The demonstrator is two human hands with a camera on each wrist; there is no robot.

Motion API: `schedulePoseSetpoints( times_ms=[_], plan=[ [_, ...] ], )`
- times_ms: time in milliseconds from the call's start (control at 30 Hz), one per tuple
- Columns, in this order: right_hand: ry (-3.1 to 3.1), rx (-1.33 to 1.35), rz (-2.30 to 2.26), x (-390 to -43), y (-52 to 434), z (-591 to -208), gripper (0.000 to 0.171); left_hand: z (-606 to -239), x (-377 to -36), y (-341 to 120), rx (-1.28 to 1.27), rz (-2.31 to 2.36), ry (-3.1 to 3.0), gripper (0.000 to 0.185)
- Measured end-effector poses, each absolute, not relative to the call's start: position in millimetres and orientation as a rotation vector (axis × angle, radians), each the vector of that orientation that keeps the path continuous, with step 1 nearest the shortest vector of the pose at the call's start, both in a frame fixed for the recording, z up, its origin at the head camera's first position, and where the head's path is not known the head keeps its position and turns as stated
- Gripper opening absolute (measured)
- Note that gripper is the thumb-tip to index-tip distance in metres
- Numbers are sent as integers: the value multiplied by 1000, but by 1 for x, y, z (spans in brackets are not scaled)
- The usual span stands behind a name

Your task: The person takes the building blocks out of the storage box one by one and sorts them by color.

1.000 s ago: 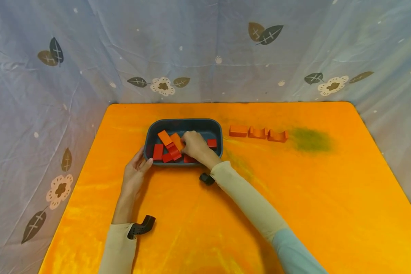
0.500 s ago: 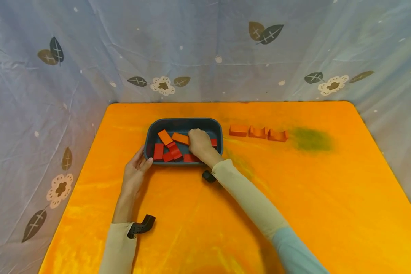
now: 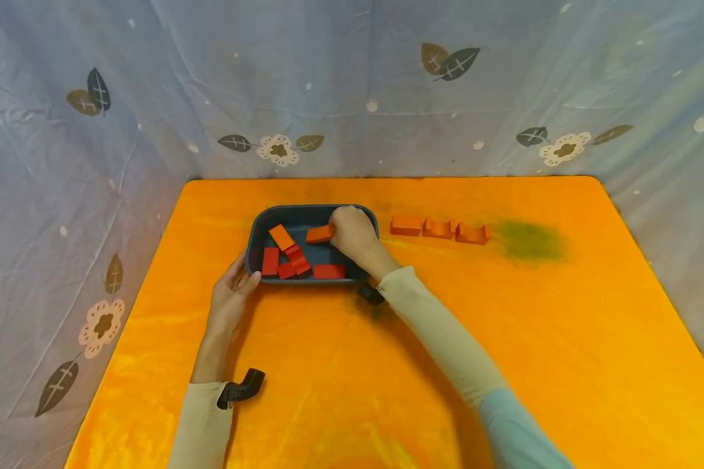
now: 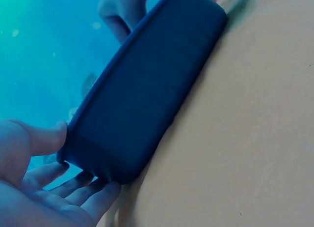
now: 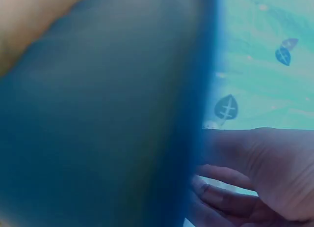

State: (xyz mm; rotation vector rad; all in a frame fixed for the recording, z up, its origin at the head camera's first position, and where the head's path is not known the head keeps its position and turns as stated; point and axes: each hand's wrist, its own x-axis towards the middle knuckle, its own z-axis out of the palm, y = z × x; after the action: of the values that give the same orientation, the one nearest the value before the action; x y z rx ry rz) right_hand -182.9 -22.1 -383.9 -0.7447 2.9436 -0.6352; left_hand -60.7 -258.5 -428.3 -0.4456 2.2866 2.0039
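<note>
Your right hand [image 3: 358,236] has slid rightward, pinching 1 oblong orange block [image 3: 318,234] inside the smooth, round-cornered tray [image 3: 302,213], which your left hand [image 3: 230,299] grips by 1 end. Outside, 3 orange blocks [image 3: 439,230], 2 scooped, form a row.

Grey-blue, leaf-printed curtain [image 3: 352,71] behind an orange table [image 3: 575,345]

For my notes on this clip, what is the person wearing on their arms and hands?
The left hand and right hand are ungloved, with a beige sleeve behind each; pale blue fabric shows farther up the right side. A black wrist camera shows at each sleeve's end.
</note>
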Motion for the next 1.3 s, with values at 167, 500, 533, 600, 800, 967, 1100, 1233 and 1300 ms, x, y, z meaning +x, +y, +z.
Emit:
schedulePoseSetpoints(
  times_ms=[167, 500, 533, 600, 800, 967, 1100, 1233, 1300],
  plan=[
    [2867, -708, -751, -186, -10, -386, 22, -430, -60, -258, -466, 2002, 2280, 65],
    [2573, -577, -1379, -184, 42, -393, 29, -433, -55, -259, -453, 2008, 2285, 64],
    [2547, -576, -1440, -184, 49, -392, 29, -434, -55, -259, -444, 2009, 2286, 64],
    [2493, -572, -1549, -184, 63, -394, 28, -435, -54, -259, -428, 2015, 2287, 64],
    [2308, -448, -1741, -183, 107, -397, 37, -434, -53, -259, -424, 2026, 2294, 63],
    [2267, -352, -1808, -181, 140, -402, 43, -432, -52, -259, -426, 2016, 2296, 64],
    [2305, -310, -1859, -176, 163, -405, 44, -430, -53, -259, -426, 2006, 2299, 65],
    [2373, -225, -1876, -171, 190, -407, 44, -428, -55, -257, -418, 2008, 2296, 65],
    [2410, -171, -1864, -169, 205, -407, 43, -427, -56, -256, -417, 2009, 2297, 65]
  ],
)
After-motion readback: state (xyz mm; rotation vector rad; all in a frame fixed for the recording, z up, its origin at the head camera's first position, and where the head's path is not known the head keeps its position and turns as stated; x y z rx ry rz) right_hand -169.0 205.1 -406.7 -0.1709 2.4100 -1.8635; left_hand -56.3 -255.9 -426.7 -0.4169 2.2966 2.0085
